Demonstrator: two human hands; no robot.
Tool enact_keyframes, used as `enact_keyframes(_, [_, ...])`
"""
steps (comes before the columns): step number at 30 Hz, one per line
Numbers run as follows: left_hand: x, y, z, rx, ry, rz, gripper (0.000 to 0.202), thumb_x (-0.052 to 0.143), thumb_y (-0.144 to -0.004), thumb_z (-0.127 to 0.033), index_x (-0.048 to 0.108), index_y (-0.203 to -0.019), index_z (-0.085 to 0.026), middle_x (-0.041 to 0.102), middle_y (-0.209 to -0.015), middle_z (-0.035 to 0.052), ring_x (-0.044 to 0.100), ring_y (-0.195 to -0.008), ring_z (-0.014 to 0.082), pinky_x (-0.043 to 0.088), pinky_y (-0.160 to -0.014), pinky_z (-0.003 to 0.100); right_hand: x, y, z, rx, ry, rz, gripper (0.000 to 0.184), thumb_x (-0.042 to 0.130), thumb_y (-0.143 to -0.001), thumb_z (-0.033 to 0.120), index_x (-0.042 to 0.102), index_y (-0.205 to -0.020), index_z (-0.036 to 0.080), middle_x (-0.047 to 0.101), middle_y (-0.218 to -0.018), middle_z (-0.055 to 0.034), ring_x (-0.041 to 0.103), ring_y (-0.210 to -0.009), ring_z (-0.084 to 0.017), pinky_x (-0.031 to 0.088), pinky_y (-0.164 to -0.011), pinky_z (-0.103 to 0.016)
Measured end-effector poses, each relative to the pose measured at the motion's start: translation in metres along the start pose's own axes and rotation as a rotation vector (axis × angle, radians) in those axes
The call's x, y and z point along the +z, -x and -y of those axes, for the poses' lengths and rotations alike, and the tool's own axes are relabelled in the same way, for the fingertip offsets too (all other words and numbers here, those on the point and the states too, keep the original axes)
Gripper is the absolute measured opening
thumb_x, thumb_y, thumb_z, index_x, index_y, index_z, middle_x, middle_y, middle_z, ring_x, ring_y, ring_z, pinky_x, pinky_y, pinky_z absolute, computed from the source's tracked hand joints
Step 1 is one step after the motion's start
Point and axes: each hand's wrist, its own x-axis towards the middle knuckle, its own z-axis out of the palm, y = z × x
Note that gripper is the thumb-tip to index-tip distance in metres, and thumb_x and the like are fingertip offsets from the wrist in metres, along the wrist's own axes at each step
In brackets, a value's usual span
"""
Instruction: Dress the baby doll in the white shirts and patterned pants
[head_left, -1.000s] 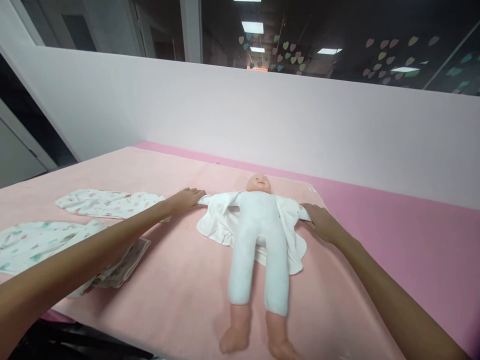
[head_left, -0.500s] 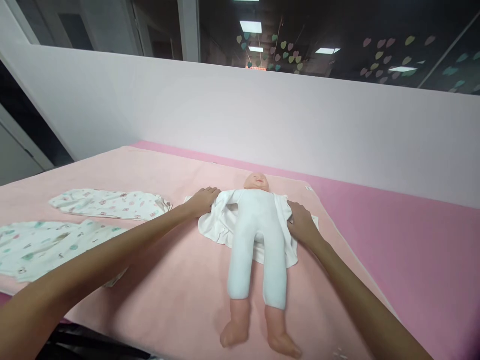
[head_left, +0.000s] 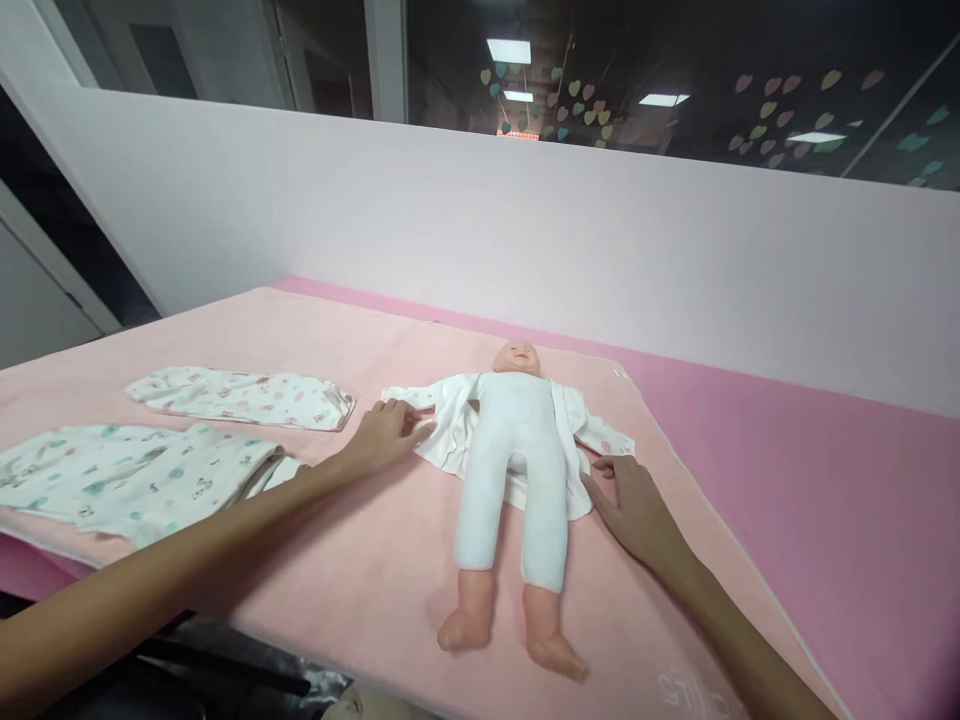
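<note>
A baby doll (head_left: 514,470) lies face up on a pale pink blanket (head_left: 375,560), its head toward the far wall and bare feet toward me. Under it an open white garment (head_left: 450,425) spreads out, sleeves to both sides. My left hand (head_left: 386,435) rests flat by the garment's left edge, fingers out and touching the cloth. On the doll's right, my right hand (head_left: 634,510) lies palm down with fingers apart, its tips at the garment's lower right hem. Neither hand holds anything.
Two printed baby garments lie on the left: one (head_left: 244,397) spread flat near the doll, another (head_left: 127,480) folded closer to me. A brighter pink mat (head_left: 810,470) shows at the right. A white partition wall (head_left: 525,230) runs along the back.
Both hands have let go of the garment's sleeves, drawn back toward me and come to rest flat beside the doll. The sleeves now lie spread out to either side.
</note>
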Motion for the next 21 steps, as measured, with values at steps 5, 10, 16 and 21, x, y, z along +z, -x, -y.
enact_keyframes(5, [0.008,-0.013,-0.011,-0.06,0.079,0.154,0.041,0.058,-0.089,-0.059,0.069,-0.098,-0.021,0.073,-0.099,0.0112,0.065,-0.1,0.0346,0.05,-0.084,0.044,0.005,-0.018,0.017,0.09,-0.053,0.167,0.043,0.063,-0.086,0.066,0.06,-0.081,0.023,0.061,-0.071,-0.0025,0.06,-0.071,-0.024,0.047,-0.064,-0.034])
enact_keyframes(10, [-0.023,-0.021,-0.027,-0.24,0.654,0.086,0.03,0.055,-0.09,-0.05,0.055,-0.084,-0.021,0.065,-0.082,0.002,0.064,-0.081,0.0227,0.053,-0.072,0.035,-0.023,-0.022,0.027,0.249,-0.455,0.128,0.04,0.06,-0.088,0.062,0.064,-0.082,0.022,0.068,-0.076,-0.0029,0.062,-0.074,-0.024,0.048,-0.063,-0.033])
enact_keyframes(16, [-0.036,-0.022,-0.12,0.193,0.692,-0.069,0.023,0.05,-0.097,-0.043,0.045,-0.087,-0.023,0.061,-0.091,0.0029,0.058,-0.083,0.0193,0.052,-0.076,0.034,-0.032,-0.028,0.095,-0.099,-0.544,-0.182,0.036,0.054,-0.097,0.054,0.067,-0.109,0.022,0.071,-0.111,-0.0105,0.065,-0.102,-0.029,0.054,-0.085,-0.04])
enact_keyframes(21, [-0.026,0.017,-0.14,0.624,0.276,0.166,0.015,0.062,-0.092,-0.029,0.055,-0.104,-0.024,0.063,-0.109,0.0096,0.057,-0.1,0.0275,0.047,-0.09,0.044,-0.034,-0.006,0.115,-0.625,-0.079,0.188,0.014,0.058,-0.1,0.037,0.066,-0.096,0.026,0.065,-0.116,-0.009,0.061,-0.108,-0.028,0.046,-0.106,-0.053])
